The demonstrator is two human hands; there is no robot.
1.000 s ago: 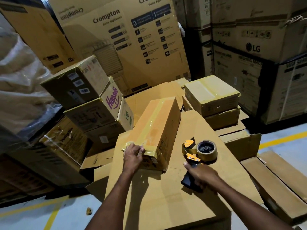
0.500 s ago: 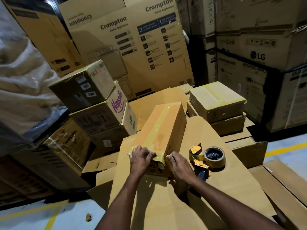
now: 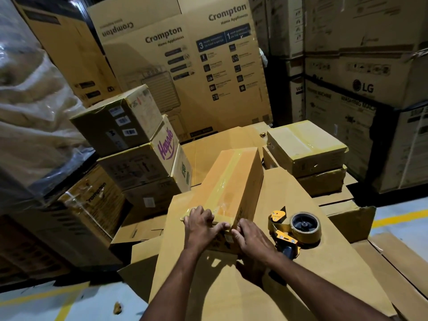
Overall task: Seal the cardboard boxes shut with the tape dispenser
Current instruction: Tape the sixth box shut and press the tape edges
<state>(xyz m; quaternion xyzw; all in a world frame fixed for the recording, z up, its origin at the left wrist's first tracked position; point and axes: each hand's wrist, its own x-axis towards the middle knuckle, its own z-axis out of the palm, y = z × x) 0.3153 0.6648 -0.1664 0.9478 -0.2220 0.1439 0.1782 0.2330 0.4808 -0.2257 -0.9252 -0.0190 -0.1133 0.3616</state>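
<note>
Head view: taped box point(image 3: 234, 181) before Crompton carton point(image 3: 185, 66), LG carton point(image 3: 361, 86)

Flat cardboard counter point(image 3: 335, 269), resting on lower boxes above a grey floor point(image 3: 34, 304) with yellow lines. Carries a long taped box point(image 3: 231, 181) in the middle, pointing away. Carries also a yellow tape dispenser point(image 3: 294, 228) near the box's right side, apart from it.

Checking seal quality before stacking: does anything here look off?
Yes: the tape is wrinkled at the near end of the long box, by the left hand. The top box of the stack at left sits tilted.
</note>
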